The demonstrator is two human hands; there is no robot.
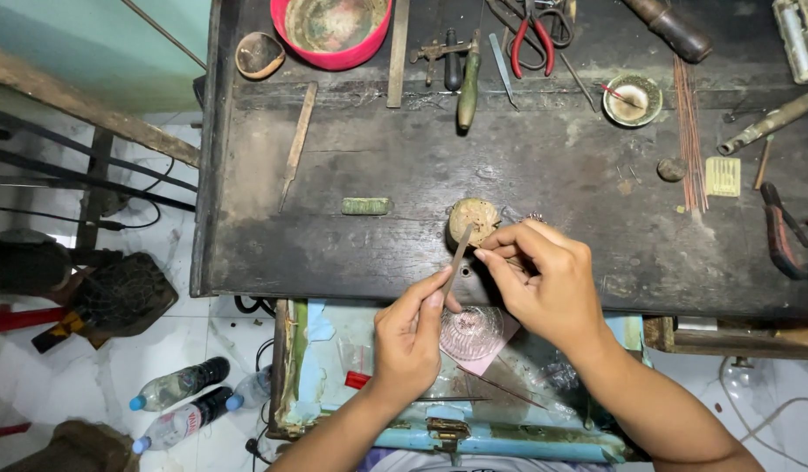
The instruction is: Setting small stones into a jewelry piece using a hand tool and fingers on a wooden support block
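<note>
At lower left of the frame plastic bottles (178, 385) lie on the floor; above them the dark workbench (351, 253) fills the frame's upper part, a red bowl (332, 31) at its top edge; at lower centre the left hand (410, 336) pinches a thin metal file (458, 256) between thumb and forefinger, angled up toward a round wooden peg (474, 218), seemingly a rest; the right hand (544, 280) closes its fingertips on something too small to tell, held against the file; an open drawer (334, 385) sits below, probably catching filings; red-handled pliers (533, 39) lie at upper right.
</note>
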